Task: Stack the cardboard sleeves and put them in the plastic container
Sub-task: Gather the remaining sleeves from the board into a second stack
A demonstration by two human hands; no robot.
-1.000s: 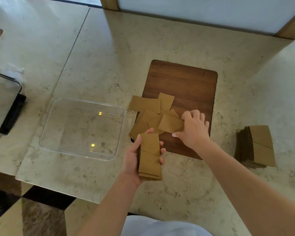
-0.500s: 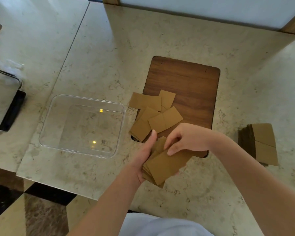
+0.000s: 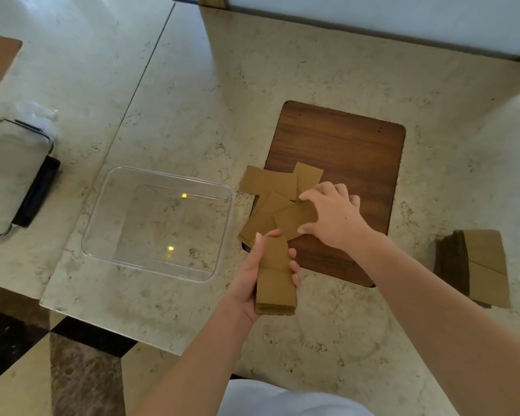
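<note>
My left hand (image 3: 249, 283) grips a small stack of flat brown cardboard sleeves (image 3: 275, 277), held upright over the counter just in front of the wooden board (image 3: 342, 151). My right hand (image 3: 333, 214) reaches onto the board, thumb and fingers closing around the edge of the topmost loose sleeve (image 3: 294, 217). A few more loose sleeves (image 3: 269, 183) lie overlapped at the board's left edge. The clear plastic container (image 3: 159, 223) stands with nothing inside, to the left of the sleeves.
A thick stack of cardboard sleeves (image 3: 475, 265) lies on the counter at the right. A lidded glass box (image 3: 12, 175) with a black clip sits at the far left. The counter's front edge drops to a tiled floor at the lower left.
My right hand laid a sleeve onto the stack in my left hand, then went back to the loose pile on the board. The left hand squared the stack upright again.
</note>
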